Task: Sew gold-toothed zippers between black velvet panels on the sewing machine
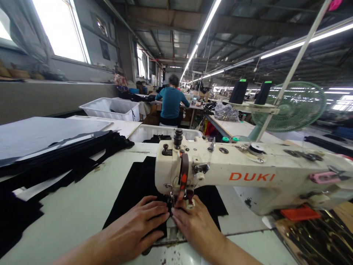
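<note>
Black fabric piece point(138, 184) lies flat on the pale table point(82, 206) under the needle end of the white sewing machine point(248, 176). Fingers of the left hand point(138, 226) lie close together, flat on the cloth, tips toward the presser foot point(176, 200) at one o'clock. The right hand point(195, 224) comes in from five o'clock, its fingers also pressed together and down, pinching nothing I can see. As a judgement, the seam is under way: some cloth lies beyond the foot at twelve o'clock, but how much is stitched I cannot tell. A stack of black pieces point(68, 151) waits at ten o'clock. A white bin point(110, 108) and a seated person point(171, 105) lie beyond; a green fan point(296, 106) at two o'clock.
</note>
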Demonstrator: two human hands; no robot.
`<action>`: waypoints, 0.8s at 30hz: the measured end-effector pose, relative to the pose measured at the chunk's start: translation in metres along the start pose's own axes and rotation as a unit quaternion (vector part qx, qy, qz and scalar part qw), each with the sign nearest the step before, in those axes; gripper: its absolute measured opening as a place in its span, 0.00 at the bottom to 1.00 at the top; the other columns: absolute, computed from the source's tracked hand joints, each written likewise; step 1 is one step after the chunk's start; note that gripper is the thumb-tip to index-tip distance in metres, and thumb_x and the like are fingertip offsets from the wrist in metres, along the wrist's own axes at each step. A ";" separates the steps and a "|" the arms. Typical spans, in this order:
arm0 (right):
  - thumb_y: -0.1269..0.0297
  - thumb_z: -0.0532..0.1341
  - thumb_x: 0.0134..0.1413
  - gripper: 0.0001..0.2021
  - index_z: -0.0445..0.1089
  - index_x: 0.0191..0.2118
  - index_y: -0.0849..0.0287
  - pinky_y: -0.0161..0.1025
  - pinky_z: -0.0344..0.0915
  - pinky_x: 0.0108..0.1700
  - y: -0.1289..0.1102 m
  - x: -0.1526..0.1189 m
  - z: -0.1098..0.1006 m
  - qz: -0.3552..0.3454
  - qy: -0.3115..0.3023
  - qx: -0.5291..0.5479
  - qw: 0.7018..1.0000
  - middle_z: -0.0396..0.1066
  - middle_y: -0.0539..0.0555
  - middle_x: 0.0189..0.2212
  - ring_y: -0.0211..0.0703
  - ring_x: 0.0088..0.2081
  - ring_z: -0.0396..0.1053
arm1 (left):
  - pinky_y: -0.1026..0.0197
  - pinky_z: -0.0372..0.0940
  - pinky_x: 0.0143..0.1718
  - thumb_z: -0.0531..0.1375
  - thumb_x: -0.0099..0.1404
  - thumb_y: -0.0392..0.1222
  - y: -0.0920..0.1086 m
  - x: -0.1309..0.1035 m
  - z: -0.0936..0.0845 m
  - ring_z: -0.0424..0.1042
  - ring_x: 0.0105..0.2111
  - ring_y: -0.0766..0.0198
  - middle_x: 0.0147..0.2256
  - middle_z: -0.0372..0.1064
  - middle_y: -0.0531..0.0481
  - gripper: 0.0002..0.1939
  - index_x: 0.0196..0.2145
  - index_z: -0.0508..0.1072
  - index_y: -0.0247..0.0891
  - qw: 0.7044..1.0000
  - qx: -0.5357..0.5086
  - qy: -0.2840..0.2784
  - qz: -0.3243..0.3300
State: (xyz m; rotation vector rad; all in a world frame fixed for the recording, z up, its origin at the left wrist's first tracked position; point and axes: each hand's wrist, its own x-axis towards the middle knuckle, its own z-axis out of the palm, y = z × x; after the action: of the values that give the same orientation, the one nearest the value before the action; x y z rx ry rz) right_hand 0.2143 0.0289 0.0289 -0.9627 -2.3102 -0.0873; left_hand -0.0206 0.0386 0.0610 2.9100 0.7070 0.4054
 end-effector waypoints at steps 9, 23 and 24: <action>0.75 0.69 0.50 0.07 0.75 0.33 0.54 0.42 0.68 0.44 0.007 0.009 0.008 0.041 0.019 0.014 0.999 0.77 0.51 0.37 0.48 0.40 0.73 | 0.45 0.62 0.61 0.64 0.70 0.49 -0.002 -0.002 0.000 0.69 0.57 0.49 0.58 0.69 0.42 0.27 0.62 0.66 0.40 0.999 0.018 0.030 -0.011; 0.75 0.64 0.52 0.06 0.72 0.33 0.56 0.40 0.69 0.37 0.014 0.011 0.022 0.038 0.067 0.002 0.997 0.76 0.52 0.31 0.47 0.34 0.74 | 0.58 0.62 0.61 0.58 0.68 0.34 0.004 0.009 -0.006 0.75 0.50 0.58 0.52 0.75 0.47 0.17 0.55 0.72 0.38 0.986 0.106 0.124 0.021; 0.75 0.64 0.52 0.06 0.72 0.34 0.56 0.41 0.70 0.38 0.014 0.011 0.022 0.036 0.069 0.000 0.997 0.76 0.53 0.32 0.48 0.35 0.74 | 0.58 0.61 0.61 0.56 0.68 0.32 0.004 0.009 -0.007 0.75 0.49 0.59 0.51 0.75 0.47 0.17 0.53 0.72 0.37 0.984 0.115 0.134 0.026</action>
State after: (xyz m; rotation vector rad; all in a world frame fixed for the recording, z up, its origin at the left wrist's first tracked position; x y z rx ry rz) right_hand 0.2064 0.0521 0.0151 -1.0071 -2.1475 -0.1195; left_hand -0.0129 0.0396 0.0709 3.1293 0.7598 0.7822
